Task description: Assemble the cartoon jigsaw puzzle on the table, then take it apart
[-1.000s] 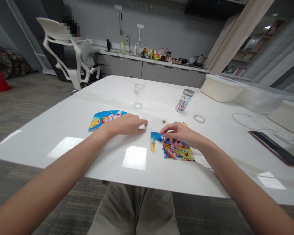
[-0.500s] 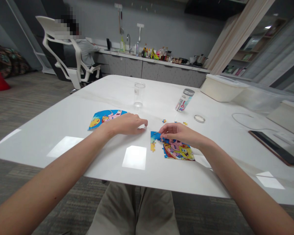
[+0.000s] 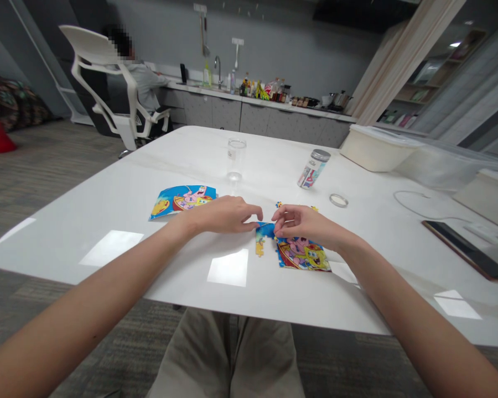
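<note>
A partly built cartoon jigsaw puzzle [image 3: 302,255] lies on the white table [image 3: 108,210] in front of me. My right hand [image 3: 301,221] rests at its upper left corner, fingers pinched on a blue puzzle piece [image 3: 266,229]. My left hand [image 3: 228,214] lies just left of that piece, fingers curled, its fingertips touching the piece's left edge. A printed reference picture [image 3: 183,200] lies behind my left wrist. A few loose pieces [image 3: 279,205] sit beyond my right hand.
A clear glass [image 3: 235,160], a tilted lidded jar [image 3: 312,169] and a round lid [image 3: 338,200] stand further back. A dark phone [image 3: 465,249], a cable and white boxes [image 3: 375,148] occupy the right side. A person sits in a white chair [image 3: 108,83] at the far counter.
My left hand slid right until its fingertips met the blue piece. My right hand lifted slightly and shifted at the puzzle's corner.
</note>
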The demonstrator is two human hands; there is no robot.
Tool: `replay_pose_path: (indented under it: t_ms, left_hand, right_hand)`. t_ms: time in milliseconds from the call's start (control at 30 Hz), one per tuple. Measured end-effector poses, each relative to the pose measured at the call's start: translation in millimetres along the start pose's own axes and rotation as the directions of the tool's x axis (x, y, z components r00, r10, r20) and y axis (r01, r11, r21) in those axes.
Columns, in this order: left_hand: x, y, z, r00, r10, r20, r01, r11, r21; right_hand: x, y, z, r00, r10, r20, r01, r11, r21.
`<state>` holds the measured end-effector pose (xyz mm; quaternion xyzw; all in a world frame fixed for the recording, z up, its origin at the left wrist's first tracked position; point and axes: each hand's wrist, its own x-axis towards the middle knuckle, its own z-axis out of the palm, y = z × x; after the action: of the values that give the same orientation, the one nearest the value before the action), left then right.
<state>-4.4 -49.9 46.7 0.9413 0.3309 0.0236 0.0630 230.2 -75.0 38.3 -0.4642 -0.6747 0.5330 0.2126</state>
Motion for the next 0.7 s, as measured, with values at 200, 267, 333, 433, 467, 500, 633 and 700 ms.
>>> replay_pose_path:
  t_ms: [200, 267, 333, 433, 467, 500, 633, 700]
  left_hand:
    - [7, 15, 6, 0.995, 0.101, -0.014, -0.102, 0.974, -0.203]
    - [9, 17, 9, 0.993, 0.113, -0.025, -0.116, 0.955, -0.275]
    - [10, 18, 11, 0.995, 0.097, -0.035, -0.103, 0.936, -0.336]
    - [10, 19, 10, 0.998, 0.051, -0.032, -0.060, 0.913, -0.404]
    - [10, 19, 10, 0.999, 0.043, -0.028, -0.051, 0.905, -0.423]
    - [10, 19, 10, 0.999, 0.038, -0.023, -0.044, 0.897, -0.440]
    - [11, 17, 12, 1.000, 0.027, -0.004, -0.025, 0.858, -0.513]
    - [12, 16, 13, 1.000, 0.018, 0.008, -0.011, 0.846, -0.534]
  right_hand:
    - [1, 0, 2, 0.999, -0.033, -0.035, 0.034, 0.999, 0.041]
    - [1, 0, 2, 0.998, -0.054, -0.043, 0.054, 0.998, 0.017]
    - [1, 0, 3, 0.997, -0.062, -0.043, 0.062, 0.998, -0.001]
    - [1, -1, 3, 0.998, -0.050, -0.046, 0.050, 0.999, -0.012]
    - [1, -1, 4, 0.998, -0.047, -0.049, 0.047, 0.999, -0.012]
    - [1, -2, 4, 0.998, -0.048, -0.049, 0.048, 0.999, -0.009]
    - [1, -2, 4, 0.998, -0.063, -0.029, 0.063, 0.998, 0.018]
    - [2, -1, 4, 0.998, -0.069, -0.005, 0.069, 0.997, 0.027]
